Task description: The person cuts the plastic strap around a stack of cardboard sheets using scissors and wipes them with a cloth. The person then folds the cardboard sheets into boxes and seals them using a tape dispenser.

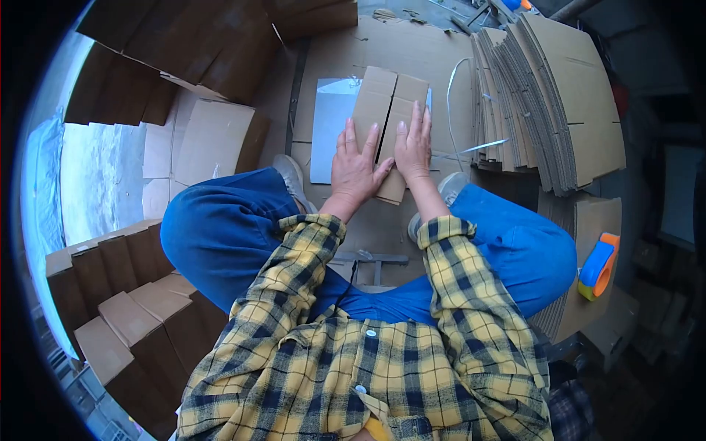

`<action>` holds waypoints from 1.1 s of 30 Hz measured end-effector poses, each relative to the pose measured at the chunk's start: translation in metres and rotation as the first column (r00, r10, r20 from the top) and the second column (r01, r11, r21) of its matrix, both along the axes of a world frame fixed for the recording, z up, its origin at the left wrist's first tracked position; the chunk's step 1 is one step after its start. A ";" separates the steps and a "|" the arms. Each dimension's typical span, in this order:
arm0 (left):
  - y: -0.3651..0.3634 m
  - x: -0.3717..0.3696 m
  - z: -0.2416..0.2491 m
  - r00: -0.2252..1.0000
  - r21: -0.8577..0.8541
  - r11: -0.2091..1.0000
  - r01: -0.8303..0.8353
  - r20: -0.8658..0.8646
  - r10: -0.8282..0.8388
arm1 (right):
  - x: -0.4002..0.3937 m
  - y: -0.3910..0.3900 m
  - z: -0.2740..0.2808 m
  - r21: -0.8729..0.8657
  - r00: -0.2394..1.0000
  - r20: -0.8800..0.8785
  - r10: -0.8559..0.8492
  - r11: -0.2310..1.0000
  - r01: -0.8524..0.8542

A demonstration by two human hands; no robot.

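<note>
Between my knees a small cardboard box (378, 90) lies with its two top flaps folded in, a dark seam running between them. My left hand (356, 167) rests on the left flap, fingers spread and flat. On the right flap lies my right hand (414, 151), its fingers stretched out along the cardboard. Under the box is a pale, smooth board (331, 132), partly covered by it. Neither hand grips anything.
Flat cardboard sheets (581, 95) stand stacked at the right. An orange and blue tape dispenser (599, 266) sits on more cardboard by my right knee. Brown boxes (140, 316) line the lower left, with others (191, 44) piled upper left. A white strap (457, 110) curls near the sheets.
</note>
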State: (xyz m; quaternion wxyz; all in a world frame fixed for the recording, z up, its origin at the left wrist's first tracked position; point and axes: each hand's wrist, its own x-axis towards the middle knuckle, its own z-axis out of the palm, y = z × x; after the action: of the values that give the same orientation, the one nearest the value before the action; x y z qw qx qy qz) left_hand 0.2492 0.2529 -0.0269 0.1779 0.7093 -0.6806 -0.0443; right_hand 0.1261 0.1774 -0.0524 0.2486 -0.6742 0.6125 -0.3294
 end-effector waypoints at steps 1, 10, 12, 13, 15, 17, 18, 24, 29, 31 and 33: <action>0.001 0.000 0.000 1.000 -0.002 1.000 0.001 0.009 -0.001 | 0.001 0.002 0.000 -0.009 1.000 -0.001 -0.004 1.000 0.004; 0.002 -0.004 0.007 1.000 0.008 1.000 -0.011 -0.004 0.011 | -0.061 0.082 0.228 -0.120 0.972 -0.167 0.168 0.974 -0.189; 0.003 -0.004 0.005 1.000 0.007 1.000 -0.013 -0.002 0.013 | -0.113 0.111 0.285 -0.347 0.968 -0.247 -0.041 0.937 -0.049; 0.002 -0.004 0.004 1.000 0.009 1.000 -0.018 0.008 0.018 | -0.153 0.120 0.295 -0.421 0.951 -0.258 -0.168 0.906 0.046; 0.004 -0.004 0.003 1.000 0.004 1.000 -0.026 0.015 0.026 | -0.246 0.132 0.291 -0.414 0.829 -0.318 -0.461 0.854 0.316; 0.004 -0.004 0.002 1.000 0.022 1.000 -0.021 -0.005 0.022 | -0.354 0.148 0.257 -0.371 0.589 -0.563 -0.580 0.814 0.448; 0.003 -0.003 -0.001 1.000 0.011 1.000 -0.016 -0.011 0.017 | -0.393 0.159 0.237 -0.347 0.446 -0.690 -0.571 0.801 0.488; 0.004 -0.006 0.000 0.998 0.029 0.999 -0.030 0.061 0.028 | -0.457 0.179 0.157 -0.112 0.459 -0.722 -0.518 0.742 0.661; 0.003 -0.007 -0.004 0.999 0.063 0.998 -0.023 0.023 0.022 | -0.457 0.177 0.159 -0.224 0.431 -0.658 -0.618 0.707 0.671; 0.003 -0.008 -0.003 1.000 0.058 0.998 -0.019 0.016 0.018 | -0.457 0.169 0.166 -0.128 0.405 -0.695 -0.594 0.657 0.743; 0.002 -0.005 -0.002 0.999 0.059 0.998 -0.031 0.015 0.031 | -0.464 0.165 0.168 -0.109 0.358 -0.754 -0.551 0.642 0.759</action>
State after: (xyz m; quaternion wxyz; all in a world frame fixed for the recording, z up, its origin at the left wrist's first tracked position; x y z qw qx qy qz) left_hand 0.2442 0.2551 -0.0289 0.1528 0.7250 -0.6692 -0.0568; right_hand -0.3381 0.3420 0.1158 -0.0869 -0.4012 0.9117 -0.0192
